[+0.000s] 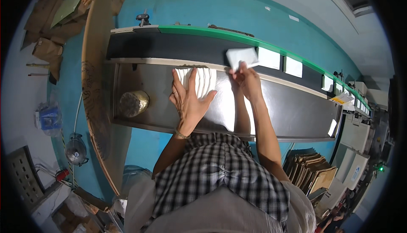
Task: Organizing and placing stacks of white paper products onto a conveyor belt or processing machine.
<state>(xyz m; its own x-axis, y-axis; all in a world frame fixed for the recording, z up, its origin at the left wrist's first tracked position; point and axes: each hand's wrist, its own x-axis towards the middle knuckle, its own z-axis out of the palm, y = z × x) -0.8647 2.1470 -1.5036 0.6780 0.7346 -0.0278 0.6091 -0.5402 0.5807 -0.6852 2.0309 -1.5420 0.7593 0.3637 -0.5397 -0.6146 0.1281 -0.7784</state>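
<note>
My left hand [188, 106] spans a row of white flat packets [205, 80] standing close together on a steel tray [288, 101]. Its fingers lie at the row's left edge and over its top, while the thumb presses near the right edge. Pinched between the fingertips of my right hand [249, 82] is one white flat packet [241, 57], raised over the near edge of a dark conveyor belt [182, 44]. On that belt, further right, lie more white packets [269, 58], spaced in a line. What the packets contain cannot be made out.
A round gold-wrapped roll or tin [134, 103] stands at the tray's left end. Beside it rises a tall brown board [95, 84]. A green rail [203, 31] runs along the belt's far side. Flattened cardboard [311, 171] is stacked below right.
</note>
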